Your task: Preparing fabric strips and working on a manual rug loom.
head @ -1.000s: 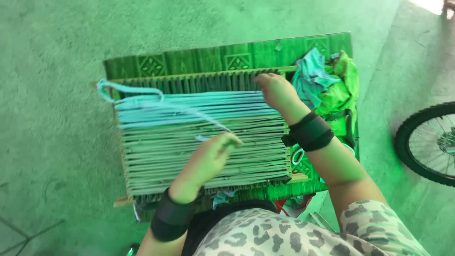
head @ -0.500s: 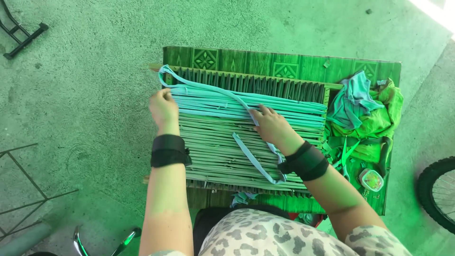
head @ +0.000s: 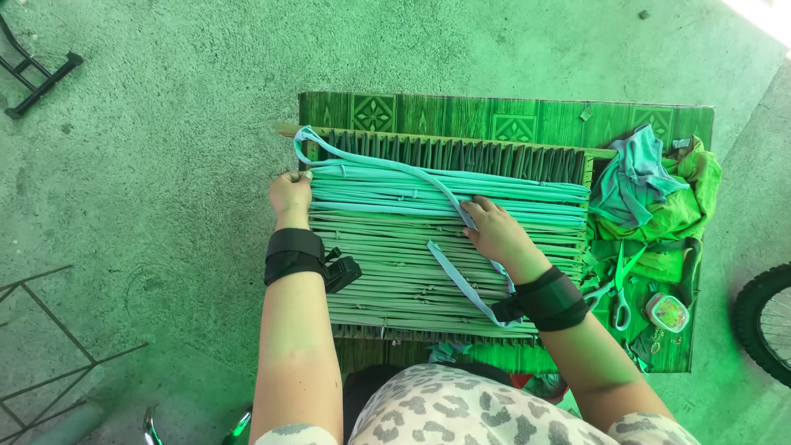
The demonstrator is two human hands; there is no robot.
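A weaving frame (head: 445,239) filled with rows of cloth strips lies on a patterned board (head: 494,115). My left hand (head: 290,196) grips the frame's left edge, where the light blue strips turn. My right hand (head: 497,232) rests on the middle of the weave, fingers pinching a loose light blue strip (head: 387,165). That strip loops from the far left corner across to my right hand and trails down past my wrist. Both wrists wear black bands.
A heap of blue and green cloth scraps (head: 655,185) lies at the board's right end, with scissors (head: 620,301) and a small round tin (head: 667,311) below it. A bicycle wheel (head: 762,321) stands at right. Metal frames (head: 33,70) stand on the concrete at left.
My left hand moved from the middle of the weave out to the frame's left edge. My right hand came from the far right corner to the centre, holding the blue strip.
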